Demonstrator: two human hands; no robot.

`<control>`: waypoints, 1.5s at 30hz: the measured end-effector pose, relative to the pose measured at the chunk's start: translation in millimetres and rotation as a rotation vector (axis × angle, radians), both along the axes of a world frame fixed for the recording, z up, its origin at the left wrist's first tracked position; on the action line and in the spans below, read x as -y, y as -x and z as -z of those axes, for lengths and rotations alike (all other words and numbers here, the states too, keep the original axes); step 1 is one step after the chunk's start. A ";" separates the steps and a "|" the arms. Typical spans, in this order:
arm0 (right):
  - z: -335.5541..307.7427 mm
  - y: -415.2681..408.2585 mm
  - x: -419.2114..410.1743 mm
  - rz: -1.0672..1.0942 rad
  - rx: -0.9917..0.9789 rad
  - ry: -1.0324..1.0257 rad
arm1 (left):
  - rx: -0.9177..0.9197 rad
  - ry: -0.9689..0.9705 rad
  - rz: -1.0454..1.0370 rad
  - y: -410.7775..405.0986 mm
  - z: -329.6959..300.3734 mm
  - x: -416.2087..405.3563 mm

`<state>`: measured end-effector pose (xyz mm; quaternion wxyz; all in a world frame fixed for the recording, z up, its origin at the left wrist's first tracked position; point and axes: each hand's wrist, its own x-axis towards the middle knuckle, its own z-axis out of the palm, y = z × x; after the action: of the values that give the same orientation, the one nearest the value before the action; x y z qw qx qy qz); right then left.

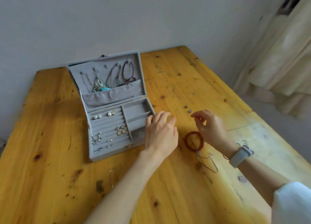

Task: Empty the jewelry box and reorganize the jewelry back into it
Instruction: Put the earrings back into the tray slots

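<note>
Jewelry box (107, 122) sits open on the wooden table (50, 173), earrings (121, 130) in its ring rolls and necklaces (116, 75) hanging in the lid. Left hand (160, 133) hovers at the box's right edge, fingers loosely spread, holding nothing visible. Right hand (210, 127), with a watch (239, 155) on the wrist, pinches thumb and forefinger; whether it holds anything I cannot tell. Just beside it lies a red bead bracelet (194, 141).

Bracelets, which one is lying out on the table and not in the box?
The red beaded bracelet, flat on the wooden table between the two hands. The dark purple bracelet hangs inside the lid of the open jewelry box.
</note>
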<state>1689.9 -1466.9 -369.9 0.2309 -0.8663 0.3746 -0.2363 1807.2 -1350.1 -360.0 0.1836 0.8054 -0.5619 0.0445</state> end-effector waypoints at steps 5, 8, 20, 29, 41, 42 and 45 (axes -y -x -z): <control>17.5 9.2 54.4 0.161 -0.135 -0.050 | 0.048 -0.269 -0.031 9.8 13.0 33.1; 25.7 6.4 63.5 0.181 -0.201 -0.052 | 0.066 -0.252 -0.024 8.3 15.4 32.2; -5.1 14.8 -13.0 -0.127 0.192 -0.182 | -0.320 0.223 -0.023 17.7 1.0 -17.7; -19.1 16.9 -124.3 -0.341 0.266 -0.637 | -0.449 0.424 -0.096 29.0 5.2 -130.1; -8.5 24.3 -179.5 -0.411 0.177 -0.801 | -0.807 0.495 -0.259 48.6 20.6 -194.3; -9.0 25.1 -180.4 -0.398 0.205 -0.811 | -1.005 0.537 -0.289 50.2 17.5 -196.4; -10.3 26.3 -182.7 -0.378 0.289 -0.877 | -1.462 0.689 -0.298 51.7 9.7 -201.3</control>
<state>1663.6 -1284.2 -359.6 0.6619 -0.6986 0.2395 -0.1282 1755.5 -1148.8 -369.6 0.7323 0.5958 -0.1425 -0.2974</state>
